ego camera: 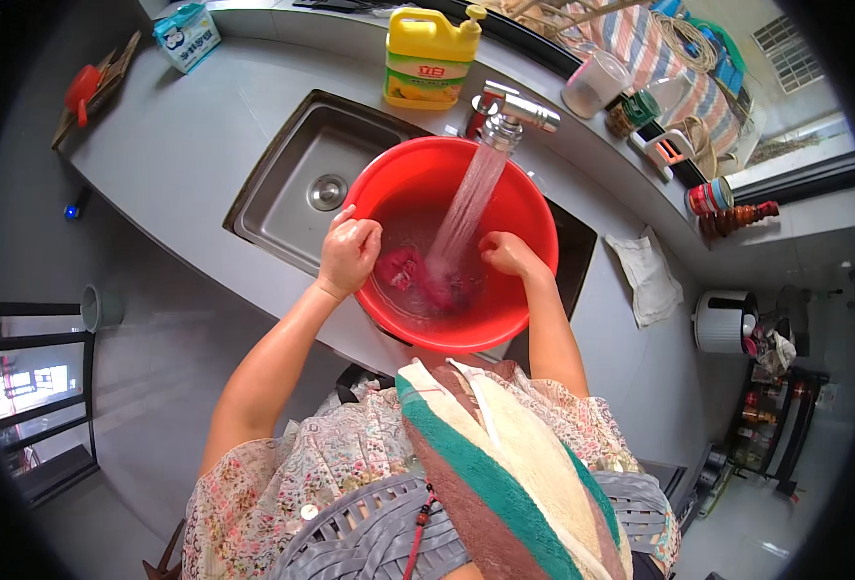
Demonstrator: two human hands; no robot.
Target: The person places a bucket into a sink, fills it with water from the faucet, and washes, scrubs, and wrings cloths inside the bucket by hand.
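Observation:
A red plastic basin (543,217) stands over the sink in front of me, with water and dark pink cloth (402,268) in it. Water pours from a chrome faucet (504,130) onto the cloth. My left hand (351,250) is at the basin's left rim, its fingers curled in; no held thing shows. Inside the right wall, my right hand (507,252) hangs with bent fingers near the water. Whether its fingertips hold anything is hidden. Both hands look wet.
A steel sink bowl (275,188) with a drain lies left of the basin. Behind stands a yellow detergent jug (427,69). A white cloth (645,275) lies on the right counter. Jars, including a green-lidded jar (634,112), line the windowsill. A blue package (187,38) stands far left.

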